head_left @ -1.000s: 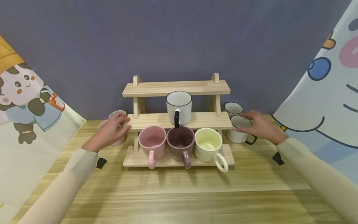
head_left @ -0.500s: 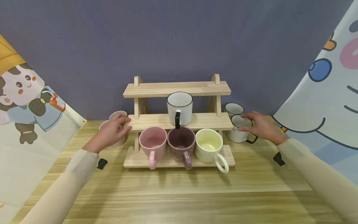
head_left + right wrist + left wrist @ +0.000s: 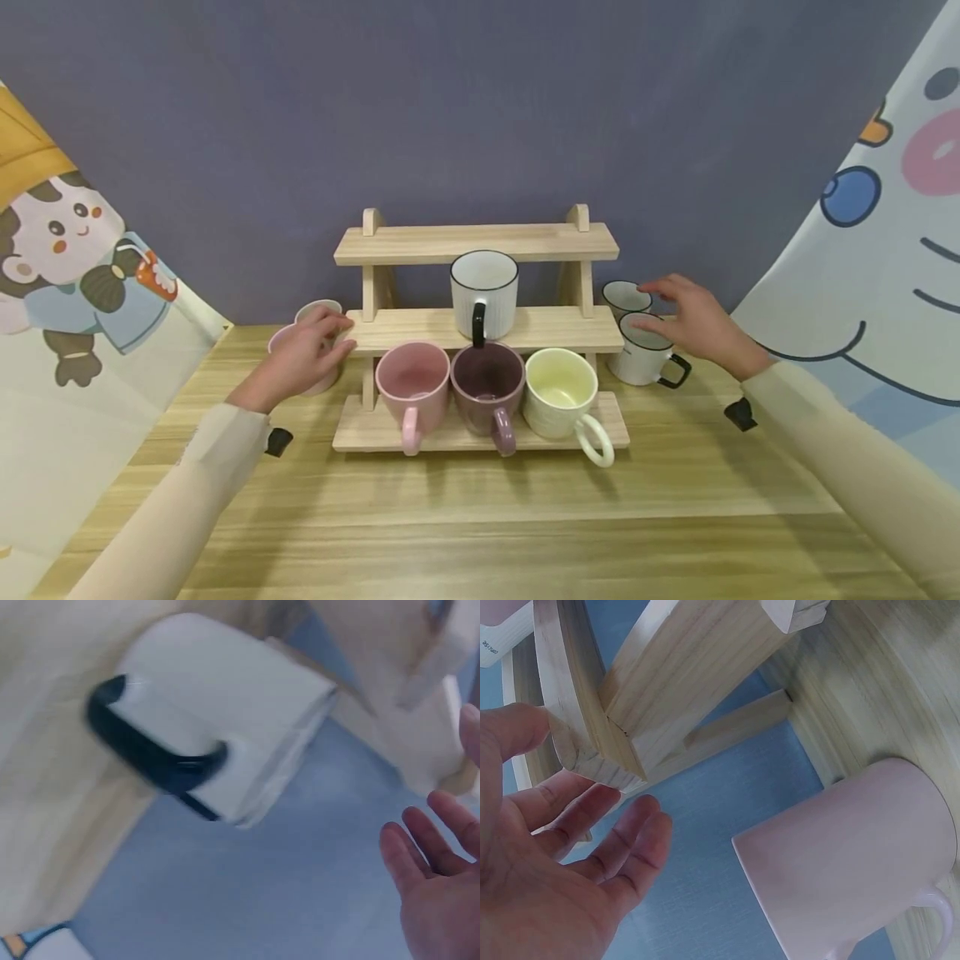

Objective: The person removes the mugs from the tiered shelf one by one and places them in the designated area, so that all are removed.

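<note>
A three-tier wooden shelf point(image 3: 476, 242) stands at the centre of the head view. My left hand point(image 3: 303, 350) pinches the left end of its middle board, thumb in front and fingers behind; pale pink mugs point(image 3: 847, 847) stand beside and below that hand. My right hand point(image 3: 697, 321) is spread apart from the shelf, over the two black-rimmed white mugs point(image 3: 636, 367) at the right. In the right wrist view its fingers point(image 3: 442, 855) hold nothing, and one white mug point(image 3: 225, 690) with a black handle shows, blurred.
On the middle board sits a white mug point(image 3: 483, 292) with a black handle. The bottom board carries a pink mug point(image 3: 412, 387), a purple mug point(image 3: 487, 387) and a pale yellow mug point(image 3: 558, 392). A blue-grey backdrop point(image 3: 480, 117) rises behind the wooden table point(image 3: 480, 533).
My right hand has lifted off the front white mug and spread its fingers, moving slightly up and away. The left hand keeps its place at the shelf end. The view has shifted slightly.
</note>
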A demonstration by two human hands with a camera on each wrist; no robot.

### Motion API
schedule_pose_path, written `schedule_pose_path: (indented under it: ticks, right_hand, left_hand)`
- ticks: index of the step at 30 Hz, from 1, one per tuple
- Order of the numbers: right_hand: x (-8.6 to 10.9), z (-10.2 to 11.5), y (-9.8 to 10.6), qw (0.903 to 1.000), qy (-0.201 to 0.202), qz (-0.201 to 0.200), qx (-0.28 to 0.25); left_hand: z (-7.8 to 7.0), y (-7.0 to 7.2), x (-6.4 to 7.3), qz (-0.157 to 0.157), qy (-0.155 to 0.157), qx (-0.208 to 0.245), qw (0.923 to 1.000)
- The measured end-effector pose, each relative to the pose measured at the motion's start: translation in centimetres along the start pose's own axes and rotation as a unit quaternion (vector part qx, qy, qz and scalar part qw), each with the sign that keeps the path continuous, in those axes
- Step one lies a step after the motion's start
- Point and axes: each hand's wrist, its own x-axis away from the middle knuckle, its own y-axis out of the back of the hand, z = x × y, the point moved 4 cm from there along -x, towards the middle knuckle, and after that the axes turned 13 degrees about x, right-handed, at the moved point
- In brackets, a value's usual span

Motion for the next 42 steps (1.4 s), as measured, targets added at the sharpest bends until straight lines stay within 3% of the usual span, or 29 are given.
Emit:
schedule_pose_path:
  ticks: [6,11,16,21,28,37,42]
  right_hand:
    - [-0.9,2.5,1.9,0.9991,0.030,-0.028,-0.012]
    - [-1.5,5.2,3.0,0.9981,0.050,-0.029,-0.021]
    - [-2.9,9.1,3.4,0.9949,0.089,-0.033,-0.036]
    - [-5.5,13.5,3.5,0.9897,0.133,-0.039,-0.036]
    - [-8.4,17.7,3.1,0.9947,0.101,0.023,-0.001]
    - [-10.0,20.0,1.7,0.9942,0.070,0.064,0.050]
    - [-10.8,21.1,1.8,0.9912,0.077,0.068,0.084]
  left_hand:
    - [0.0,0.1,0.0,-0.006,-0.007,-0.015,0.9998]
    - [0.1,0.0,0.1,-0.010,-0.016,-0.019,0.9996]
    - [0.1,0.2,0.2,-0.003,-0.022,-0.018,0.9996]
    - [0.1,0.4,0.2,-0.001,-0.016,-0.022,0.9996]
    - [0.3,-0.1,0.1,-0.006,-0.011,-0.011,0.9999]
    - [0.3,-0.2,0.0,-0.002,-0.003,0.000,1.0000]
    - [0.3,0.0,0.0,-0.009,-0.018,-0.011,0.9997]
